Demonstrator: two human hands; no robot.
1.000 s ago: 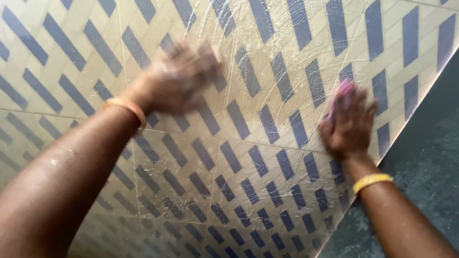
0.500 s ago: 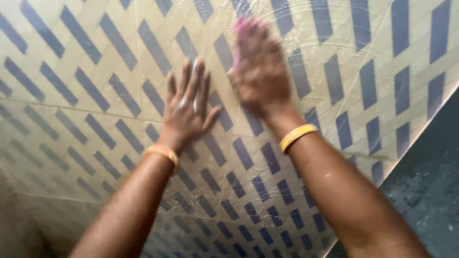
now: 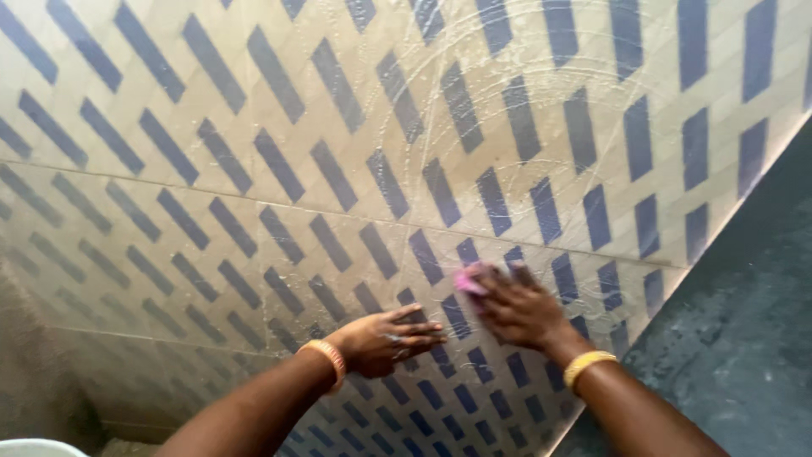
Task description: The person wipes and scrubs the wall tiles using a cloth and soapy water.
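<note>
My right hand [image 3: 523, 309] presses a pink scrubbing pad [image 3: 468, 279] against a beige tiled wall [image 3: 254, 101] patterned with dark blue slanted bars. The pad peeks out past my fingertips, low on the wall. Just to its left, my left hand [image 3: 385, 338] lies flat on the tiles with fingers together, pointing right, holding nothing. Both wrists carry gold bangles. Soapy swirl marks cover the tiles above the hands.
A dark grey-green surface [image 3: 736, 338] meets the tiled wall along a slanted edge at the right. A white rim of a container [image 3: 34, 446] shows at the bottom left corner. Tile joints run across the wall.
Both hands have dropped from the upper wall to its lower part. The right hand swept the pink pad down and left; the left hand turned flat and sideways.
</note>
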